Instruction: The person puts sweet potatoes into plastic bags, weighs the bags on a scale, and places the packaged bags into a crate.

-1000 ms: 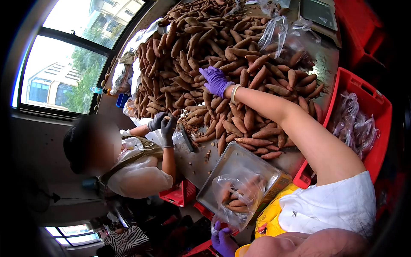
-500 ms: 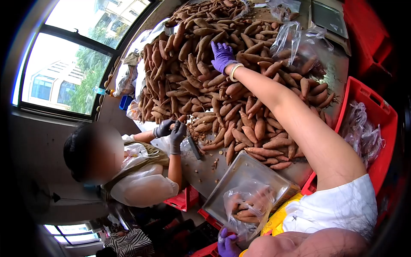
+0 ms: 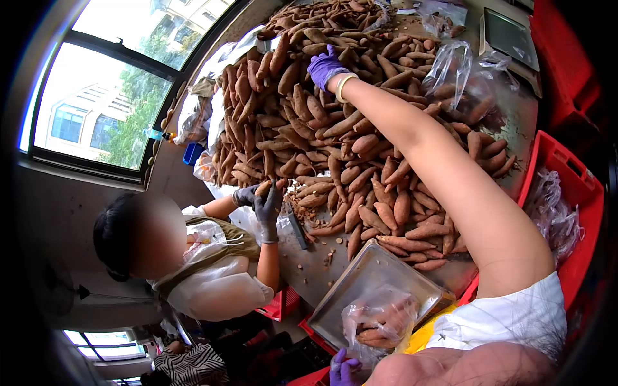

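Reaching across the heaped sweet potatoes (image 3: pixel 345 124), the right hand (image 3: pixel 326 69) is seen with bent fingers; whether anything is grasped cannot be told. The left hand (image 3: pixel 344 369) is half-curled beside the clear bag (image 3: pixel 380 316) on the metal tray (image 3: pixel 374 273), its hold unclear.
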`<act>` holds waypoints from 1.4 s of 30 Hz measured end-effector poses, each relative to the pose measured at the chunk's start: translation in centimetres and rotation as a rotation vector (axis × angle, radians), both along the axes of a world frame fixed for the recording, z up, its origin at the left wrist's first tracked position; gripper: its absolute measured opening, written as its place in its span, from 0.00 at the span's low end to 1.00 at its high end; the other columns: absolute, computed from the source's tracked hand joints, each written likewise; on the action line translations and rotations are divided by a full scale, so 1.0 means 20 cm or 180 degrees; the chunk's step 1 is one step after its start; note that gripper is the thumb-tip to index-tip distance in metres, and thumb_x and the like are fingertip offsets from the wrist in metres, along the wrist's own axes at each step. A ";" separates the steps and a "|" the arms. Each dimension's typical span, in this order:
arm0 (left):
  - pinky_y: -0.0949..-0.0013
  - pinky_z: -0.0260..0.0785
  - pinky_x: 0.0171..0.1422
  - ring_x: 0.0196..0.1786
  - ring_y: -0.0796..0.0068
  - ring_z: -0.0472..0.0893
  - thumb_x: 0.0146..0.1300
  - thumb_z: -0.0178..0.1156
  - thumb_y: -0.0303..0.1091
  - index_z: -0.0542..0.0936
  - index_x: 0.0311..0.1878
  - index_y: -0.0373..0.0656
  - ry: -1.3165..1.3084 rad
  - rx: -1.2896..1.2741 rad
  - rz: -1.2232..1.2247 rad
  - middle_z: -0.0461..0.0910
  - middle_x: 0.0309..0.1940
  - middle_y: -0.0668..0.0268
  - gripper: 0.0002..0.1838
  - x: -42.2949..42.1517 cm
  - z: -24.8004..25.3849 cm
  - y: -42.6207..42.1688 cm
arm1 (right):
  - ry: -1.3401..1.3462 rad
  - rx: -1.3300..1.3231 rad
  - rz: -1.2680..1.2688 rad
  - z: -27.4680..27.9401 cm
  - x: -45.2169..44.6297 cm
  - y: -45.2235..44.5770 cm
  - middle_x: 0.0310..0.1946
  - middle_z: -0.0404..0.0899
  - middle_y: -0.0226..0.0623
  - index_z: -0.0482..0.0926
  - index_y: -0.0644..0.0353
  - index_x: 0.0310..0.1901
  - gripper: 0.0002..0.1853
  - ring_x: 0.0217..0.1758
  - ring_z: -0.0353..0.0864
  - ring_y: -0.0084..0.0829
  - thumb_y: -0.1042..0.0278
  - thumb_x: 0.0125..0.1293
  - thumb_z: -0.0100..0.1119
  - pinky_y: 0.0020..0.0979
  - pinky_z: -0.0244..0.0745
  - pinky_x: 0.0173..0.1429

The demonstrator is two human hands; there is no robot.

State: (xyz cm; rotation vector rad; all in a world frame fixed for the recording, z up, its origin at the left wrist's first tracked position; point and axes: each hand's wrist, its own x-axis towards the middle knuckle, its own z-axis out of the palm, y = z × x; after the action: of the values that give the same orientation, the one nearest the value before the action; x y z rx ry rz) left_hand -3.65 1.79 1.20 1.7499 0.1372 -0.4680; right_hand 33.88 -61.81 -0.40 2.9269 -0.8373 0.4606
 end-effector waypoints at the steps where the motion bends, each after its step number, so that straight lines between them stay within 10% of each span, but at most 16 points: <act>1: 0.74 0.74 0.47 0.33 0.76 0.77 0.70 0.51 0.35 0.73 0.60 0.35 -0.0004 0.0028 -0.0015 0.80 0.34 0.63 0.20 0.00 0.00 0.00 | 0.0013 -0.0004 0.0014 0.02 -0.01 0.02 0.53 0.78 0.38 0.83 0.47 0.46 0.14 0.58 0.75 0.40 0.67 0.64 0.48 0.59 0.41 0.75; 9: 0.75 0.70 0.41 0.32 0.77 0.75 0.66 0.54 0.32 0.76 0.58 0.34 0.0032 0.0139 0.0502 0.78 0.32 0.66 0.19 -0.04 0.14 -0.14 | -0.1369 0.0146 0.1502 -0.17 -0.31 0.44 0.35 0.81 0.38 0.81 0.53 0.49 0.16 0.43 0.80 0.41 0.63 0.58 0.60 0.41 0.69 0.53; 12: 0.76 0.73 0.42 0.36 0.79 0.77 0.64 0.54 0.26 0.77 0.55 0.31 0.0141 -0.0042 0.0685 0.79 0.41 0.63 0.17 -0.05 0.10 -0.09 | -0.1284 0.0494 0.2383 -0.30 -0.50 0.62 0.35 0.81 0.38 0.82 0.52 0.46 0.13 0.42 0.79 0.41 0.65 0.59 0.60 0.40 0.71 0.52; 17: 0.75 0.73 0.43 0.37 0.80 0.78 0.65 0.54 0.26 0.77 0.55 0.31 0.0051 -0.0172 0.0545 0.77 0.47 0.62 0.17 -0.03 0.14 -0.14 | 0.1148 0.0340 0.2358 -0.43 -0.71 0.81 0.31 0.82 0.43 0.83 0.53 0.33 0.05 0.36 0.82 0.46 0.65 0.57 0.60 0.42 0.76 0.40; 21: 0.75 0.72 0.44 0.37 0.80 0.78 0.65 0.53 0.26 0.77 0.55 0.31 -0.0018 -0.0213 0.0423 0.77 0.47 0.62 0.17 -0.05 0.14 -0.17 | 0.0525 0.0409 0.2947 -0.59 -0.79 0.88 0.30 0.82 0.44 0.83 0.54 0.35 0.08 0.38 0.82 0.47 0.63 0.54 0.61 0.43 0.76 0.42; 32: 0.75 0.71 0.45 0.36 0.79 0.76 0.65 0.53 0.25 0.78 0.55 0.32 0.0059 -0.0205 0.0654 0.79 0.37 0.64 0.16 -0.15 0.15 -0.14 | 0.2324 0.1279 0.2397 -0.54 -0.78 1.19 0.45 0.84 0.44 0.83 0.55 0.49 0.27 0.50 0.82 0.41 0.51 0.47 0.68 0.39 0.77 0.55; 36: 0.75 0.71 0.45 0.36 0.79 0.76 0.65 0.53 0.25 0.78 0.55 0.32 -0.0064 -0.0160 0.0629 0.78 0.38 0.64 0.16 -0.18 0.15 -0.12 | 0.0748 0.2213 0.2149 -0.47 -0.80 1.11 0.36 0.83 0.45 0.83 0.56 0.41 0.18 0.40 0.83 0.46 0.55 0.49 0.65 0.41 0.77 0.46; 39: 0.75 0.71 0.45 0.37 0.80 0.76 0.65 0.53 0.25 0.79 0.54 0.33 0.0057 -0.0221 0.0797 0.78 0.40 0.64 0.16 -0.19 0.16 -0.14 | -0.0987 0.0353 0.1783 -0.47 -0.73 1.00 0.35 0.84 0.49 0.83 0.63 0.37 0.18 0.39 0.85 0.44 0.57 0.49 0.65 0.42 0.77 0.46; 42: 0.75 0.70 0.43 0.34 0.78 0.76 0.67 0.57 0.35 0.76 0.59 0.32 -0.0066 -0.0094 0.0624 0.79 0.32 0.67 0.21 -0.18 0.16 -0.17 | 0.0660 0.1224 0.1934 -0.39 -0.88 1.07 0.29 0.82 0.49 0.83 0.63 0.33 0.17 0.36 0.82 0.48 0.54 0.53 0.66 0.43 0.76 0.45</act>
State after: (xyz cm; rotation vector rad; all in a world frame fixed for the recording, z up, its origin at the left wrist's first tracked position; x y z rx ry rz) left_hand -7.28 -1.52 4.32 1.6920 0.2829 -0.3073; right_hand 16.30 -40.40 -8.17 3.4755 0.0143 0.0040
